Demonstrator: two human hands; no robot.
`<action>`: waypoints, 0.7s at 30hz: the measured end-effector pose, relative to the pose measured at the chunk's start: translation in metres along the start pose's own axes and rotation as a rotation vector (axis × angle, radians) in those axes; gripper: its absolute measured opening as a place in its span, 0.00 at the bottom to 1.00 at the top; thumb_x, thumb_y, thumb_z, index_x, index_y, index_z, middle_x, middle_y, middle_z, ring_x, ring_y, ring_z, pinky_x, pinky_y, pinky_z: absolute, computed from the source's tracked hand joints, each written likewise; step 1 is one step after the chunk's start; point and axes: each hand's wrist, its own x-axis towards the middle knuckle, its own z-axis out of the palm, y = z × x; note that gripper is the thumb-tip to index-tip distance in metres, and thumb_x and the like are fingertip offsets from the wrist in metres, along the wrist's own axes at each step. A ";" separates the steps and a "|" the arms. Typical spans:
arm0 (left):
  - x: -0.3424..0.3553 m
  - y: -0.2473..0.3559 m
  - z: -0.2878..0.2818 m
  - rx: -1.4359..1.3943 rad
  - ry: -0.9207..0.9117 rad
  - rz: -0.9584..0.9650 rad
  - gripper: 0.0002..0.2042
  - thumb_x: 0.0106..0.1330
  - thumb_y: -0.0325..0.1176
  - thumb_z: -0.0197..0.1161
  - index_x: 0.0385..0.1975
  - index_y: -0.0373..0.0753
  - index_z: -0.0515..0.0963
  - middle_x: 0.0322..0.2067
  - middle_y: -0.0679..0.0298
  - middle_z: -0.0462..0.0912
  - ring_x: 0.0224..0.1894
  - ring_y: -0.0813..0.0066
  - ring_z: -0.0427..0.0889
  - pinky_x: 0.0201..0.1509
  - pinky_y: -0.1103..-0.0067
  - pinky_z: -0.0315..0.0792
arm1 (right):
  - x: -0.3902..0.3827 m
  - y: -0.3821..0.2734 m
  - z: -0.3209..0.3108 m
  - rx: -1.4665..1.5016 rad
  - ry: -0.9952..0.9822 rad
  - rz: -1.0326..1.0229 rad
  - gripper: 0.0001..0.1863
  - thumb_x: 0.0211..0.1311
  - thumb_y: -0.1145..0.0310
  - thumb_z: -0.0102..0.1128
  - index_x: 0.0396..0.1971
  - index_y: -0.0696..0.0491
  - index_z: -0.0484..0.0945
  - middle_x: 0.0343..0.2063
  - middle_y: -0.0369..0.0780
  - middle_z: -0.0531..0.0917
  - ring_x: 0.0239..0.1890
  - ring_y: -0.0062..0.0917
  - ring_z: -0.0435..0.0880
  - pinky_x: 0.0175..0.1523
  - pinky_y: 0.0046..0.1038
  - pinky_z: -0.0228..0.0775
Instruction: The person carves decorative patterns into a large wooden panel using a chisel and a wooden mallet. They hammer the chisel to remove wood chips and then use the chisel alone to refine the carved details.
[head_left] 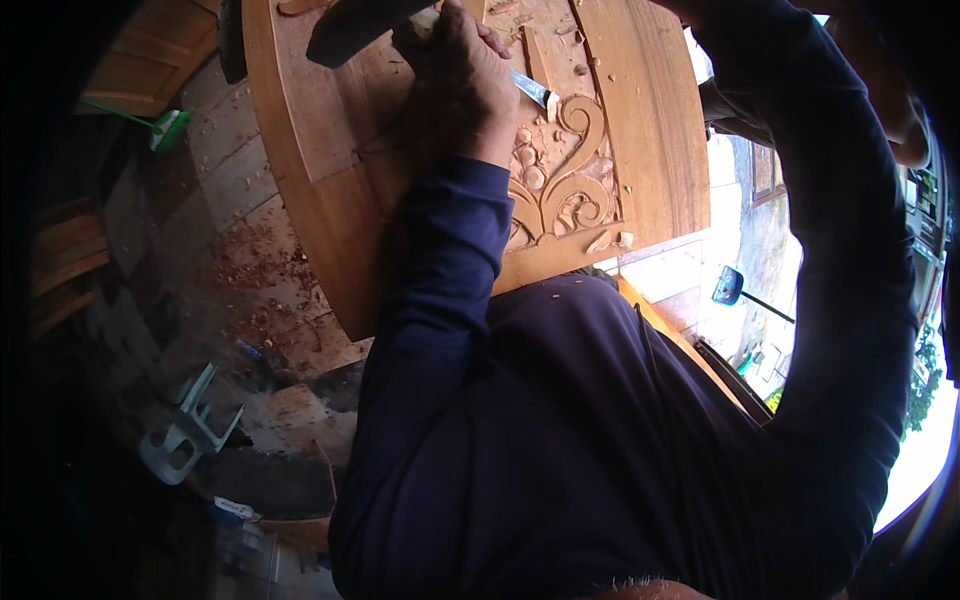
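Note:
My left hand is closed around a chisel, whose bright blade slants down to the right. Its tip meets the carved scrollwork beside a pale wood chip. Under the hand lies a wooden panel with raised scrolls and small rounded shapes cut into it. The dark block-shaped head of a mallet is just left of my left hand, near its knuckles. My right arm curves up along the right side; only a sliver of skin by the cuff shows at the top edge, and the hand itself is cut off.
Loose shavings and chips lie over the panel and the tiled floor. A green broom is at the far left, a pale plastic chair lower left. To the right stands a long-handled dustpan. My lap is against the panel's near edge.

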 end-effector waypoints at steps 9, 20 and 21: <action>-0.002 -0.002 0.004 0.272 0.023 0.127 0.23 0.79 0.44 0.55 0.67 0.42 0.62 0.30 0.68 0.71 0.24 0.84 0.68 0.24 0.83 0.65 | -0.003 0.011 0.015 0.056 0.169 -0.023 0.34 0.57 0.79 0.56 0.66 0.37 0.75 0.49 0.44 0.85 0.54 0.42 0.84 0.55 0.43 0.77; 0.021 -0.035 -0.025 0.610 -0.001 0.304 0.21 0.78 0.46 0.55 0.60 0.39 0.68 0.47 0.57 0.71 0.46 0.65 0.73 0.50 0.69 0.68 | 0.004 -0.004 0.017 0.205 0.298 0.143 0.30 0.62 0.75 0.55 0.64 0.37 0.76 0.48 0.43 0.86 0.51 0.41 0.85 0.54 0.42 0.76; 0.018 -0.024 -0.020 0.408 -0.091 0.171 0.17 0.77 0.45 0.56 0.56 0.40 0.70 0.41 0.60 0.72 0.39 0.69 0.74 0.43 0.73 0.69 | 0.004 -0.005 0.015 0.205 0.298 0.140 0.30 0.62 0.75 0.55 0.64 0.37 0.76 0.48 0.43 0.86 0.51 0.41 0.85 0.54 0.42 0.76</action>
